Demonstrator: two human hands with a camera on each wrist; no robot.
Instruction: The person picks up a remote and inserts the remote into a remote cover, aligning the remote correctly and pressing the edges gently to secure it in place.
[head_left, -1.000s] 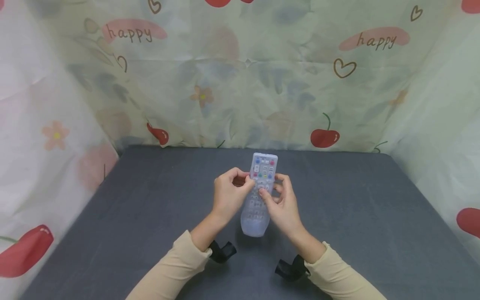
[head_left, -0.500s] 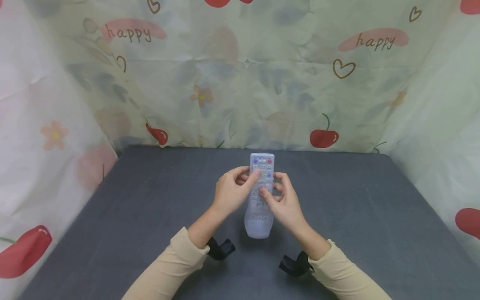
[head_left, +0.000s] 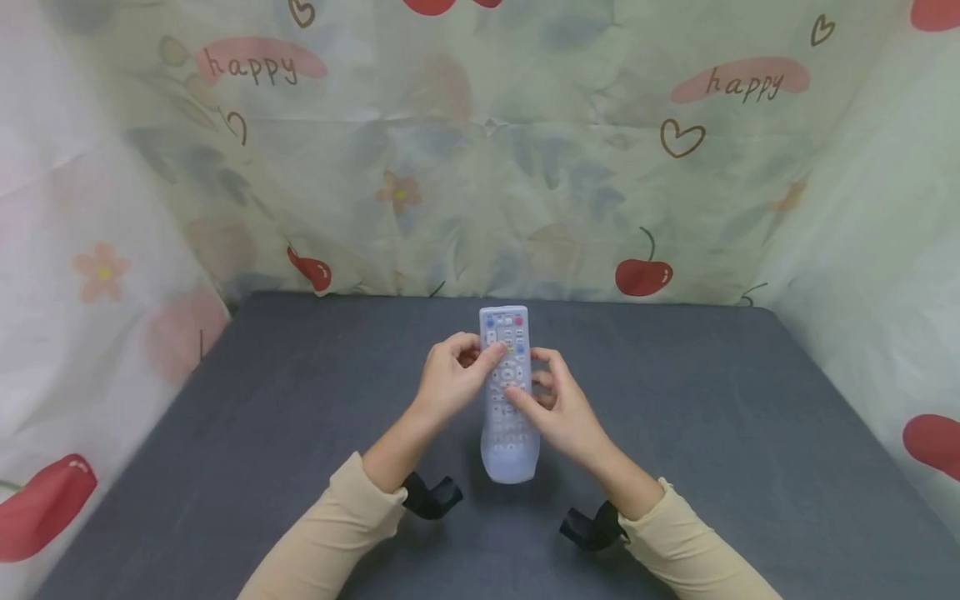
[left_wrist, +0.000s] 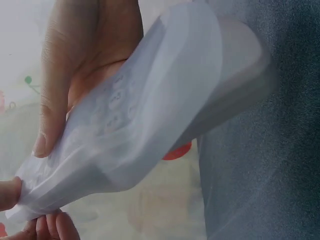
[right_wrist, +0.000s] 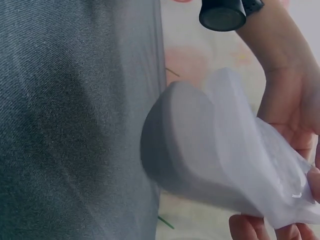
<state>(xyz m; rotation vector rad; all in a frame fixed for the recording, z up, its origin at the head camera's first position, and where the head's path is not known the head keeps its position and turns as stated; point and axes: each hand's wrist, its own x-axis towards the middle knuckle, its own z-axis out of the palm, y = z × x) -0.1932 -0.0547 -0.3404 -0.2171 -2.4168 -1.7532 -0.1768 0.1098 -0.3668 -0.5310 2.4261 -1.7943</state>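
Both hands hold a remote control (right_wrist: 192, 145) in a translucent cover (head_left: 510, 462) above the dark table, its button side towards the head camera. The left hand (head_left: 453, 379) pinches the upper left edge, thumb over the buttons and fingers behind. The right hand (head_left: 562, 412) grips the right side lower down, with its thumb on the face. In both wrist views, the cover's lower end stands off the remote, and the remote's pale end sticks out bare there. Rows of buttons show blurrily through the cover. The fingers behind the remote are partly hidden in the head view.
The dark grey table (head_left: 300, 467) spreads under the hands. Printed cloth (head_left: 480, 167) with cherries and hearts hangs behind it and at both sides. Black wrist cameras (head_left: 432, 497) jut inward below the sleeves.
The remote control has turned from a tilt to nearly straight and shifted slightly left. My left thumb has moved from its edge onto the face. Both hands keep their hold.
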